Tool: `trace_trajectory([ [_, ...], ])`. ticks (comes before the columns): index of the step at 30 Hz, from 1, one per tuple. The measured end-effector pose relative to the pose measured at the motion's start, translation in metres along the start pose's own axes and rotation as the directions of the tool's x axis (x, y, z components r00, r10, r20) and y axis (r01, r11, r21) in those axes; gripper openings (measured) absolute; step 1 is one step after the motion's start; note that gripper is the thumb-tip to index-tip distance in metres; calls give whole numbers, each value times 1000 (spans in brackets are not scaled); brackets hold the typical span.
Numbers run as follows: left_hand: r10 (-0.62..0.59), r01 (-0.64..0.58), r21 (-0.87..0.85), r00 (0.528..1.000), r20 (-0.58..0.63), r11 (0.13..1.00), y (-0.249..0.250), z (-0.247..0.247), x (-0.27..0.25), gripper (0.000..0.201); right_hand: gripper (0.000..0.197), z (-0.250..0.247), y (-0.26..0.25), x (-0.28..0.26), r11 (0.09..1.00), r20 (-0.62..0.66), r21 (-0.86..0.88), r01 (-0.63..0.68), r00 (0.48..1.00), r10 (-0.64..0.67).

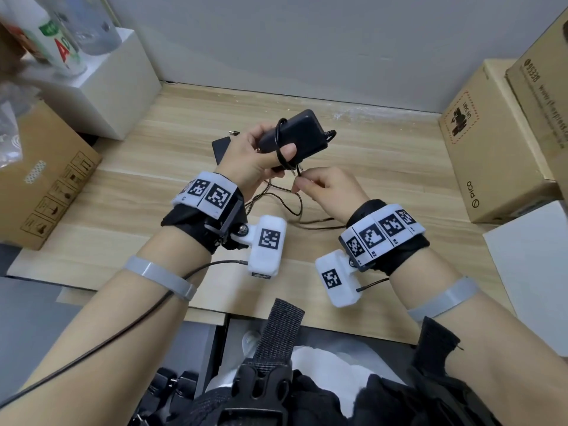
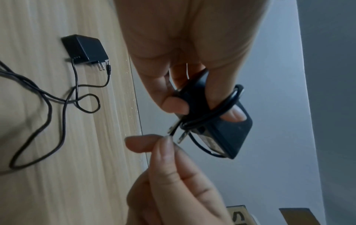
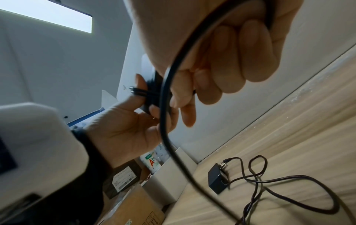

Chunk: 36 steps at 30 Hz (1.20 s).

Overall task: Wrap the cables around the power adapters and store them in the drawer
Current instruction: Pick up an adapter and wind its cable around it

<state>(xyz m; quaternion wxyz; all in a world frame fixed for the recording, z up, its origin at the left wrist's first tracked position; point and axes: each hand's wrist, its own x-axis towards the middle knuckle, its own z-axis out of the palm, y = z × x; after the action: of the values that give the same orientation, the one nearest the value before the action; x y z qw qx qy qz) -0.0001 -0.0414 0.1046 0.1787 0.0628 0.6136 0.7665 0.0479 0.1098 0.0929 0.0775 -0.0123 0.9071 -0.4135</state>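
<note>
My left hand point(image 1: 270, 144) holds a black power adapter point(image 1: 292, 133) above the wooden table point(image 1: 384, 167), thumb pressed on a loop of its black cable point(image 2: 217, 115) wound round the body. The plug prongs point(image 2: 182, 137) point toward my right hand point(image 1: 302, 179), which pinches the cable just below the adapter. From there the cable point(image 3: 165, 115) runs through my right palm and down to the table. A second black adapter point(image 2: 84, 48) lies flat on the table behind my left hand, its cable point(image 2: 57, 99) loose in tangled loops beside it.
Cardboard boxes point(image 1: 491, 142) are stacked along the right edge, with a white sheet point(image 1: 528, 262) in front of them. On the left stand a cardboard box point(image 1: 46, 186) and a white box point(image 1: 101, 87) carrying bottles. The wall runs close behind the table.
</note>
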Motion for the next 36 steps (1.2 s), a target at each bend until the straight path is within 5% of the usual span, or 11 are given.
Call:
trace_trajectory([
  [12,66,-26,345,992,-106,938,-10,-7,5,39,23,-7,-17,-6,990,24,-118,78,997,-75],
  [16,101,-49,573,993,-60,818,-11,-10,4,37,21,-18,-32,-9,993,13,-78,93,996,-92],
  [20,-16,-25,641,998,57,767,-7,-10,0,41,18,-35,-37,-3,993,-91,-75,96,991,-102],
  [25,-102,-38,508,964,246,861,-1,-15,-7,43,12,-43,-22,9,997,-205,-34,66,976,-71],
  [30,-55,16,121,943,327,992,1,-19,-8,64,18,-34,-4,11,997,-229,83,0,973,20],
  [33,22,-3,-67,958,287,998,5,-14,-6,75,20,-22,0,9,997,-162,61,-42,985,51],
  [36,46,-29,-112,986,159,993,6,-10,-1,57,22,-12,-3,5,999,-46,-6,-43,998,43],
])
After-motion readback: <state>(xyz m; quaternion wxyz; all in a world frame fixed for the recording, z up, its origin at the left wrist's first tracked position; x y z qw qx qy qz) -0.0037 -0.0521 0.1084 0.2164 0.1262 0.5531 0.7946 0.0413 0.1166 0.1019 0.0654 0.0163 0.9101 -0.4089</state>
